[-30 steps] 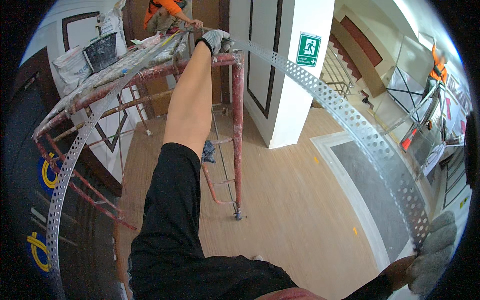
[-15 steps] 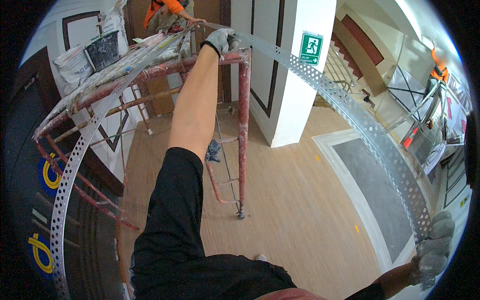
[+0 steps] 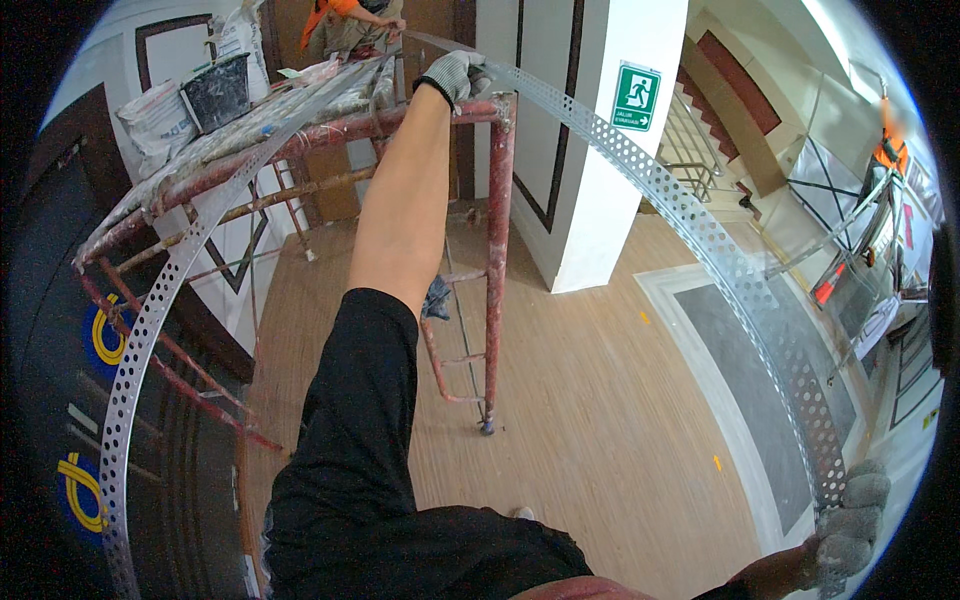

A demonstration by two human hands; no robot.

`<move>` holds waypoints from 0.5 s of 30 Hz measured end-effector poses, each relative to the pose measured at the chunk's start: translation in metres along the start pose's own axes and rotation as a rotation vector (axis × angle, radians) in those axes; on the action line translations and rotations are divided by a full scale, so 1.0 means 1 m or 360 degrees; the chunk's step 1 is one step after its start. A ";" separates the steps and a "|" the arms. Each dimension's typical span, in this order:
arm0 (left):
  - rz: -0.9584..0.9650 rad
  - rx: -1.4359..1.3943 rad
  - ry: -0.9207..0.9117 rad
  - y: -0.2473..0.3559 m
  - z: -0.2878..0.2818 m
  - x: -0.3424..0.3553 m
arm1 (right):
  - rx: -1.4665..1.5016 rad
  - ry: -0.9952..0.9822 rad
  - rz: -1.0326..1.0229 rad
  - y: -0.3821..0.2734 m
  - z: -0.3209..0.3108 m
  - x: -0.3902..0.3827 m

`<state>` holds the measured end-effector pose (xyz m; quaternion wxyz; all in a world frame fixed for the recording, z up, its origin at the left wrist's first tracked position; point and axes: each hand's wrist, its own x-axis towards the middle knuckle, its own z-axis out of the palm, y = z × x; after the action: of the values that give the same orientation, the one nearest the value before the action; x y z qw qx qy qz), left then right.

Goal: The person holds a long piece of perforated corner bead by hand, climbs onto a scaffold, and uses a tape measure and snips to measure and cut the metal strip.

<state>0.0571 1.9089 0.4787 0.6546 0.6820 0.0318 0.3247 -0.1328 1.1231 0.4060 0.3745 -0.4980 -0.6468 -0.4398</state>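
Note:
My left hand (image 3: 463,79), in a striped grey glove, is closed on a long perforated metal strip (image 3: 620,150) above the red scaffold frame (image 3: 499,200). Low on the right, my gloved right hand (image 3: 850,520) grips the strip where it curves toward me in the fisheye view. Another perforated strip (image 3: 140,360) runs along the left side, up across the scaffold. At the top, a co-worker's bare hand (image 3: 393,28), below an orange sleeve, is at the far end of the metal.
A black bucket (image 3: 215,98) and white sacks (image 3: 155,125) sit on the scaffold. Beyond stand a white column (image 3: 590,220) with a green sign and a staircase (image 3: 685,115). A person in orange (image 3: 888,150) is up on metal supports at the right. Wood-look flooring (image 3: 550,410) lies below.
The scene has shifted slightly rightward around my left hand. My right hand, still holding the strip, sits a little lower and further left. The co-worker's hand has risen slightly.

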 end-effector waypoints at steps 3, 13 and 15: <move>-0.0121 -0.0137 0.0140 0.002 0.001 -0.003 | 0.0011 0.0002 0.0006 0.001 0.000 -0.003; -0.0145 -0.0196 -0.0091 -0.002 -0.006 0.005 | 0.0033 0.0012 0.0011 0.002 -0.001 -0.009; 0.0111 0.0204 -0.0244 -0.005 -0.012 0.005 | 0.0039 0.0016 0.0005 0.002 -0.002 -0.010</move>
<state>0.0573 1.9224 0.4758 0.5985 0.7460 -0.0215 0.2914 -0.1284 1.1188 0.3978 0.3845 -0.4921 -0.6494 -0.4339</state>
